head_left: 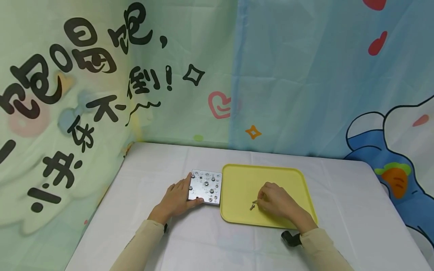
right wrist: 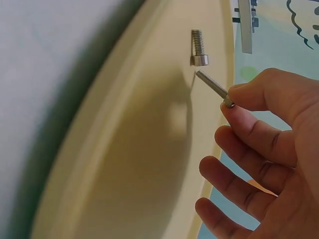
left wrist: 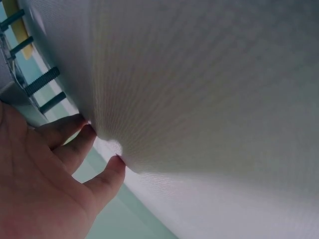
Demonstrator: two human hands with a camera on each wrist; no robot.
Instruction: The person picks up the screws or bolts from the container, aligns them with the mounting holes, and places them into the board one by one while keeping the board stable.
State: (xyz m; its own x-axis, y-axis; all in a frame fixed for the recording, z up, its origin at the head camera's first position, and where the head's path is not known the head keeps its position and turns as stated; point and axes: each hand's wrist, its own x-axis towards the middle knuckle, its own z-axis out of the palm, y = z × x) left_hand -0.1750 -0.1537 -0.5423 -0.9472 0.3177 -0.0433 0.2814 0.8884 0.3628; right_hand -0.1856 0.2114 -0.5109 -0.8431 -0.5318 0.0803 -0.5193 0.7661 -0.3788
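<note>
The yellow tray [head_left: 237, 210] lies on the white cloth [head_left: 203, 241]. Above it, the right hand [head_left: 278, 201] pinches one screw [right wrist: 212, 85] near its head, between thumb and forefinger; its other fingers are apart and loosely bent. I cannot tell if the screw tip touches the tray. A second screw [right wrist: 198, 47] lies on the tray, near this tip. Just beside the tray's left edge is the metal plate [head_left: 200, 190], where the left hand [head_left: 175, 199] rests, its fingers spread and relaxed.
</note>
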